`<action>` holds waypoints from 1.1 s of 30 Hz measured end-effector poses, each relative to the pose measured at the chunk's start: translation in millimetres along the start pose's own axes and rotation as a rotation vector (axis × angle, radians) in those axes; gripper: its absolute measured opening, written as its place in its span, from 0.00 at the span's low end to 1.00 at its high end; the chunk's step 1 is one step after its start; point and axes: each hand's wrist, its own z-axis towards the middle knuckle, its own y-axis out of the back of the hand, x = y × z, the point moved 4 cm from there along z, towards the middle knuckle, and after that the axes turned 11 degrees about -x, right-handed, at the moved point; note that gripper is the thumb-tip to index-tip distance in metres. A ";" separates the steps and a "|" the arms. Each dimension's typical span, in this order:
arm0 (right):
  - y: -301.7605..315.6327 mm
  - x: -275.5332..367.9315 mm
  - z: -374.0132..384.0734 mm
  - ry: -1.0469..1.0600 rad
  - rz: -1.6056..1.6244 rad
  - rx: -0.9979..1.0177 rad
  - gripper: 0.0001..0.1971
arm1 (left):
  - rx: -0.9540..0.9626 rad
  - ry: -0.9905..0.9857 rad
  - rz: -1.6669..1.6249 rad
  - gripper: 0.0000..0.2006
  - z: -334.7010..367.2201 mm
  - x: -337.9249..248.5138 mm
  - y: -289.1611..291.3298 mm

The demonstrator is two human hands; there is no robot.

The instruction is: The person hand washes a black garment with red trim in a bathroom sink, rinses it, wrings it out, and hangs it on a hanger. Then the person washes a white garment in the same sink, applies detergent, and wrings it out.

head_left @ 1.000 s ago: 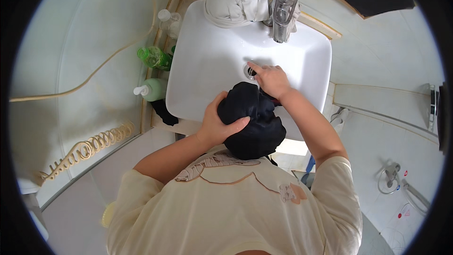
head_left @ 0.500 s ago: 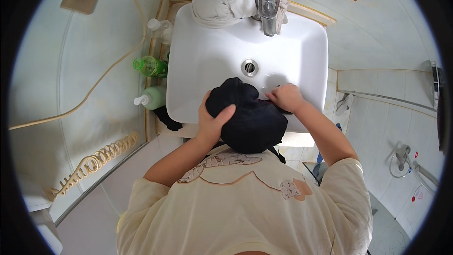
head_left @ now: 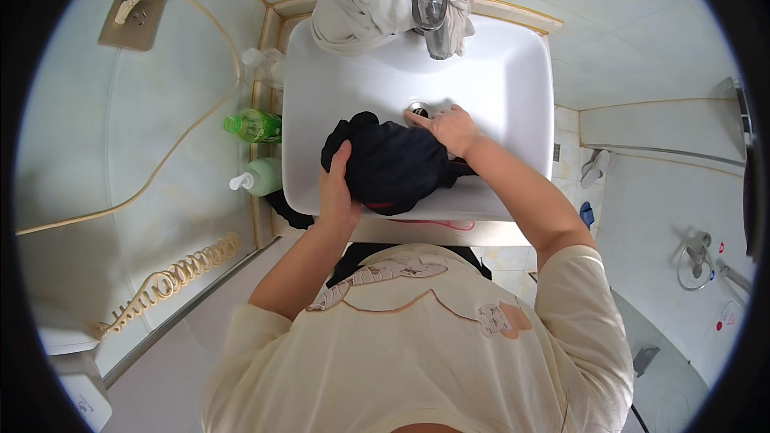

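Note:
A bunched black cloth [head_left: 393, 162], rounded and bulging, lies over the near left part of the white sink [head_left: 497, 48]. A thin red edge shows at its lower side. My left hand [head_left: 338, 180] grips the cloth from the left, thumb on top and the other fingers mostly hidden beneath. Just beyond the cloth, my right hand [head_left: 455, 131] reaches to the metal drain [head_left: 416, 108]. A finger stretches left over the drain stopper, and nothing shows in this hand. A dark strip of fabric runs out under my right wrist.
White cloth [head_left: 365, 0] is heaped on the sink's far left rim beside the faucet [head_left: 433, 0]. Along the left ledge stand a clear bottle [head_left: 265, 64], a green bottle [head_left: 255, 125] and a pale green pump bottle [head_left: 261, 176]. A pink-red loop [head_left: 449, 224] lies at the near edge.
The black cloth has moved forward and left, from the near rim further into the sink. My right hand has left the cloth's right side and gone to the drain.

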 end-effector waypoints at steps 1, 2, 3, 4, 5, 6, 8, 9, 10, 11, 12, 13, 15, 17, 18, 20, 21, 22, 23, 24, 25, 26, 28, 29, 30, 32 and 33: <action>-1.5 0.2 1.2 0.032 -0.033 -0.004 0.33 | -0.024 0.020 -0.002 0.30 -0.5 -0.1 2.7; -5.3 -0.4 -0.2 0.033 -0.054 0.025 0.32 | -0.022 0.026 -0.010 0.30 -0.3 -1.1 4.2; -9.1 -2.5 -5.8 0.043 -0.078 0.034 0.32 | -0.015 0.027 -0.028 0.30 0.4 -1.8 5.0; -13.3 -5.0 -14.2 0.057 -0.105 0.048 0.32 | -0.006 0.053 -0.032 0.29 1.3 -1.6 5.8; -16.8 -8.6 -21.7 0.016 -0.048 0.042 0.32 | 0.006 0.073 -0.043 0.29 2.2 -1.0 6.2; -19.3 -12.5 -29.7 -0.024 0.007 0.038 0.32 | -0.015 0.106 -0.051 0.29 3.1 0.4 7.7; -15.6 -18.9 -38.2 -0.109 0.109 -0.047 0.30 | 0.020 0.082 -0.050 0.29 4.0 -0.1 6.1; -7.4 -21.7 -39.9 -0.153 0.156 -0.130 0.29 | 0.021 0.071 -0.045 0.29 4.2 -0.6 5.1; 1.4 -23.8 -39.1 -0.226 0.195 -0.152 0.27 | 0.027 0.092 -0.067 0.28 4.3 0.4 2.5; 18.1 -31.5 -41.1 -0.424 0.431 -0.306 0.22 | 0.035 0.111 -0.089 0.28 4.9 0.7 -0.9; 32.6 -37.8 -43.5 -0.666 0.656 -0.370 0.17 | 0.051 0.122 -0.117 0.28 5.7 0.5 -5.1; 50.7 -39.0 -39.9 -0.797 1.137 -0.565 0.14 | 0.072 0.134 -0.159 0.28 8.2 1.1 -11.7; 104.8 -37.2 -36.8 -0.620 1.572 -0.782 0.16 | 0.130 0.156 -0.247 0.28 15.6 2.3 -26.3; 150.7 -26.3 -28.8 -0.571 1.774 -0.714 0.17 | 0.091 0.134 -0.187 0.28 27.9 5.7 -35.1; 169.2 -19.4 -21.7 -0.577 1.768 -0.622 0.17 | 0.091 0.113 -0.162 0.28 34.5 7.3 -38.3; 197.3 -8.3 -10.2 -0.559 1.785 -0.506 0.17 | 0.004 0.039 0.040 0.22 46.8 8.2 -31.7; 208.0 -8.1 -4.5 -0.537 1.811 -0.482 0.17 | 0.003 -0.020 0.138 0.18 50.5 7.4 -26.5; 215.8 -5.7 1.3 -0.463 1.845 -0.448 0.17 | -0.013 -0.062 0.247 0.14 54.6 6.6 -20.1; 222.1 -10.0 2.4 -0.459 1.772 -0.545 0.17 | 0.116 -0.112 0.283 0.12 55.4 3.7 -16.3; 221.2 -15.2 3.3 -0.572 1.603 -0.562 0.17 | 0.156 -0.226 0.479 0.13 56.1 0.9 -10.4; 220.8 -19.2 4.5 -0.619 1.446 -0.605 0.17 | 0.180 -0.324 0.689 0.14 57.6 -2.0 -6.0; 220.7 -24.9 4.1 -0.661 1.285 -0.647 0.17 | 0.197 -0.442 0.888 0.15 57.7 -4.1 -2.8; 212.6 -27.1 8.2 -0.660 1.416 -0.615 0.18 | 0.215 -0.623 1.003 0.19 53.4 -4.7 -0.3; 208.0 -27.3 11.4 -0.649 1.597 -0.557 0.17 | 0.213 -0.683 1.080 0.21 51.2 -3.4 -0.8; 201.5 -26.8 12.9 -0.707 1.766 -0.450 0.17 | 0.182 -0.793 1.076 0.23 47.2 -4.5 -2.5; 203.6 -30.0 19.0 -0.598 1.925 -0.444 0.14 | 0.101 -0.908 1.137 0.27 40.8 -3.2 -7.0; 204.3 -33.0 21.5 -0.598 1.963 -0.441 0.13 | 0.081 -1.006 1.139 0.29 36.4 -4.5 -11.1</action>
